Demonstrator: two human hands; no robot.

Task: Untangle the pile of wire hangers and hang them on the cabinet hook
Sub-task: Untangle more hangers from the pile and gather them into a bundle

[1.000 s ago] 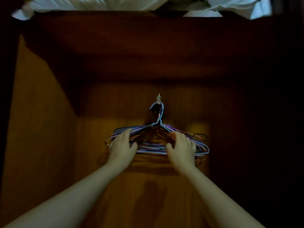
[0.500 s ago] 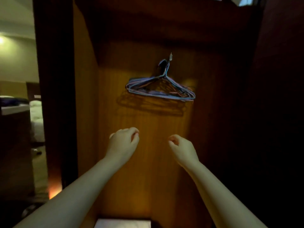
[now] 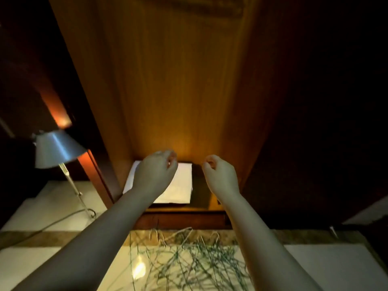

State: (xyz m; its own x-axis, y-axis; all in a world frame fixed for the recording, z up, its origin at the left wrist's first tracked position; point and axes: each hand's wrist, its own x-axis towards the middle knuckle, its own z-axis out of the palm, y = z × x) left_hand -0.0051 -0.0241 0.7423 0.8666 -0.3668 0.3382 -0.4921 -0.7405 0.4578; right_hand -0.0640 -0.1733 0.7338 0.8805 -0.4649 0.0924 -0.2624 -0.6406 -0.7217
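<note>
Hangers (image 3: 189, 263) blurred, cut off below.

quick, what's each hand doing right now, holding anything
left hand: open, fingers loosely curled, holding nothing
right hand: open, fingers loosely curled, holding nothing

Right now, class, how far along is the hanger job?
Done: one bunch was on the hook a second ago; the hook is now out of view. In hand: nothing; the left hand and right hand are empty, fingers loosely curled. Left: a tangled pile of hangers lies on the table.
</note>
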